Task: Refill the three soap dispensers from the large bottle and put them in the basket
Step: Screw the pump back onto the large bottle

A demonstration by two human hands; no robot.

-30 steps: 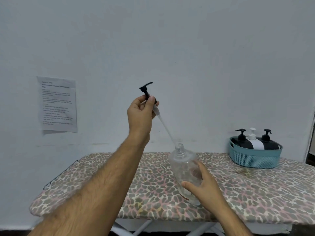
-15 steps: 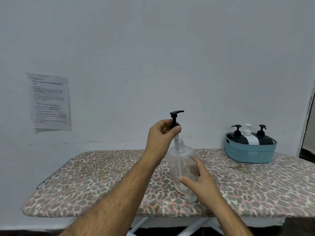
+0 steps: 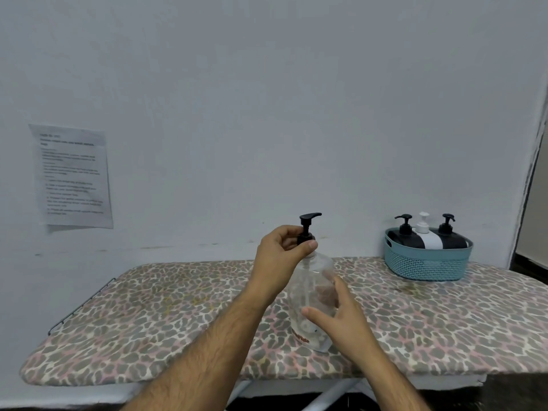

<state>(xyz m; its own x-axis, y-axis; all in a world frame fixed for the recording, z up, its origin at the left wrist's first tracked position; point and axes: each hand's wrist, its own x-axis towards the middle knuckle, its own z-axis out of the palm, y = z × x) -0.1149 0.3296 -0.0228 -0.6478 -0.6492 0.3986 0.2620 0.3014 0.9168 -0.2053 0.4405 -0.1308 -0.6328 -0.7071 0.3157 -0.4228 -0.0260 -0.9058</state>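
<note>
A person's left hand [image 3: 281, 256] pinched the black collar of a pump head [image 3: 307, 229] at the neck of a large clear bottle [image 3: 311, 295], thumb and fingers curled round the collar, while the right hand [image 3: 341, 318] gripped the bottle's body from the right, thumb across the front and fingers wrapped behind, showing through the plastic. The bottle stood near the middle of a leopard-print ironing board [image 3: 148, 315], tilted slightly, its base on the cover just left of the right wrist and its neck directly under the left hand's fingertips. It looked almost empty, so it was likely light and easy to tip, with thin walls that would probably give under a hard squeeze; smooth plastic and any soap residue could make it slippery. The sounder holds appeared to be the two in use: the broad middle of the body for steadying and the ribbed collar, not the spout, for turning. Three dispensers, two black [image 3: 400, 237] [image 3: 449, 237] flanking one white [image 3: 427, 237], sat side by side in a teal basket [image 3: 427, 265] at the board's far right, well apart from both hands. A printed sheet [image 3: 72, 176] hung on the wall to the left.
</note>
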